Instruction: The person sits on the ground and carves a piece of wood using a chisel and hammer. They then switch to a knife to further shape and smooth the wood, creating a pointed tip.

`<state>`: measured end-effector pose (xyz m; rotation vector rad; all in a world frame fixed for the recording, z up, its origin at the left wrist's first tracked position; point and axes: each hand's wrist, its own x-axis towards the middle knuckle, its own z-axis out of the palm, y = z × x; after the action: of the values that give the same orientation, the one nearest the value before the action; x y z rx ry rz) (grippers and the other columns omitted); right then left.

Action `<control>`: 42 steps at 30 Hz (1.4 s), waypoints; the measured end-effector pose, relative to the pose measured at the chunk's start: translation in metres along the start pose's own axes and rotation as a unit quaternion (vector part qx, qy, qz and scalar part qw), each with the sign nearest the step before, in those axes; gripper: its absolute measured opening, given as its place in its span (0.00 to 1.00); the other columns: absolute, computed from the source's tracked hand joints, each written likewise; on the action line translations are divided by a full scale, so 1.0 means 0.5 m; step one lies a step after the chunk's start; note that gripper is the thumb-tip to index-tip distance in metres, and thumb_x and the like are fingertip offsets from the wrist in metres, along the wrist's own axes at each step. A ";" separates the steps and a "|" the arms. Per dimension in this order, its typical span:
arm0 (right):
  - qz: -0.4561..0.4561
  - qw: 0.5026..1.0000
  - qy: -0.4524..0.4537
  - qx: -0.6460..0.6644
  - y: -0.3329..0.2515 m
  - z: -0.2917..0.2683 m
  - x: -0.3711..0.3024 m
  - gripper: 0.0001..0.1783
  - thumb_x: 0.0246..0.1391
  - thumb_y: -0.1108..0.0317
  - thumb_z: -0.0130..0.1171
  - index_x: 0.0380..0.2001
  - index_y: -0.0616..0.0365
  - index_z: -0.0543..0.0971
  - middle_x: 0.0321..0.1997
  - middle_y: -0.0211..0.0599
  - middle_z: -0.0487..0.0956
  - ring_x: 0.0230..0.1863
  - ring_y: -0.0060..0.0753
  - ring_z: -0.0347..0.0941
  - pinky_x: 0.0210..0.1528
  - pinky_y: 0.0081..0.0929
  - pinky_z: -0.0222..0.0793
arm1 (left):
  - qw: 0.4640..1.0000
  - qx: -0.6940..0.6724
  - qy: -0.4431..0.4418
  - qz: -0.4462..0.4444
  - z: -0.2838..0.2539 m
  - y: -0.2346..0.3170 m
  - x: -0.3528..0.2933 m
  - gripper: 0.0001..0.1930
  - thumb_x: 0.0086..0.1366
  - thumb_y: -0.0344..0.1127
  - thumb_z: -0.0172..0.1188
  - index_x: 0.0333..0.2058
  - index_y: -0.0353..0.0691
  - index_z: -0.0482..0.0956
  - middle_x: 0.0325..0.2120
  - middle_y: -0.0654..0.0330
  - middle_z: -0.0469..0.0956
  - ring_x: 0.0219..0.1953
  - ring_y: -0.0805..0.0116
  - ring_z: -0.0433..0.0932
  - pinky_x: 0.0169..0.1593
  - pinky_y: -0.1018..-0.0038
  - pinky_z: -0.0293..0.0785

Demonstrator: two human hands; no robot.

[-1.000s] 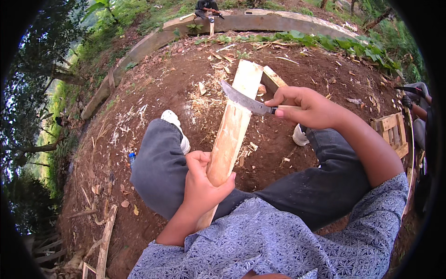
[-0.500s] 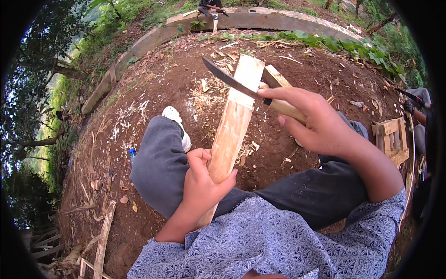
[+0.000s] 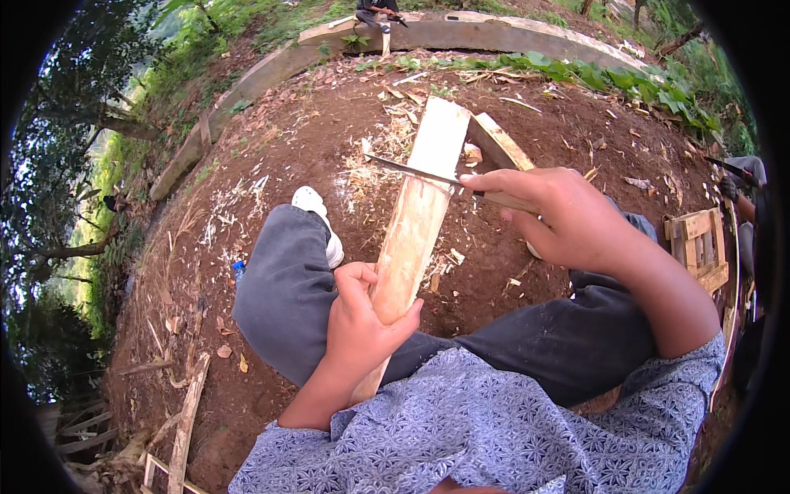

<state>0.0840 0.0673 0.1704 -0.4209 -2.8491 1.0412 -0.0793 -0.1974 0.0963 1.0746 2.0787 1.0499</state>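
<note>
My left hand (image 3: 360, 325) is wrapped round the lower part of a long wooden board (image 3: 414, 218), which slants up and away from my lap. The far end of the board is paler, bare wood. In my right hand (image 3: 559, 212) is the wooden handle of a knife (image 3: 411, 170) with a long, dark, curved blade. Its blade lies across the board at the line between the pale and the browner wood, edge-on to the view. Behind the board's far end, a second piece of wood (image 3: 504, 141) slopes down to the right.
Wood shavings (image 3: 362, 177) litter the brown soil between my feet. A small wooden frame (image 3: 698, 251) stands at the right, near another person's gloved hand (image 3: 727, 188). At the back, a person (image 3: 377, 11) sits on a low concrete wall (image 3: 461, 34). A wooden slat (image 3: 188, 424) lies at lower left.
The knife blade has come down and turned from showing its broad side to lying edge-on across the board. My right hand has lowered slightly; the left keeps its hold on the board.
</note>
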 end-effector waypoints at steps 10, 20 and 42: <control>0.126 0.981 0.059 0.136 0.070 -0.031 0.011 0.19 0.71 0.64 0.53 0.61 0.54 0.75 0.32 0.33 0.83 0.33 0.26 0.78 0.39 0.31 0.73 | 0.999 -0.029 0.001 0.018 -0.002 0.008 -0.003 0.34 0.56 0.25 0.73 0.49 0.37 0.54 0.46 0.46 0.74 0.50 0.66 0.78 0.54 0.70 0.74; 0.109 0.984 -0.002 0.142 0.056 -0.013 0.015 0.18 0.70 0.64 0.54 0.60 0.49 0.78 0.29 0.26 0.79 0.32 0.19 0.75 0.36 0.26 0.70 | 0.998 -0.046 0.008 0.033 -0.001 -0.004 -0.007 0.35 0.55 0.23 0.74 0.50 0.37 0.54 0.45 0.48 0.72 0.50 0.65 0.78 0.54 0.70 0.75; 0.151 0.953 -0.035 0.260 0.086 -0.011 0.026 0.19 0.72 0.62 0.55 0.63 0.50 0.77 0.31 0.22 0.77 0.29 0.11 0.65 0.33 0.21 0.63 | 0.996 -0.089 -0.001 0.013 0.002 -0.004 -0.011 0.35 0.54 0.24 0.75 0.49 0.38 0.55 0.46 0.49 0.72 0.50 0.66 0.77 0.55 0.70 0.74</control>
<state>0.0823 0.1056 0.1466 -0.7891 -2.4621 1.8224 -0.0765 -0.2025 0.0947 1.0151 1.9331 1.2214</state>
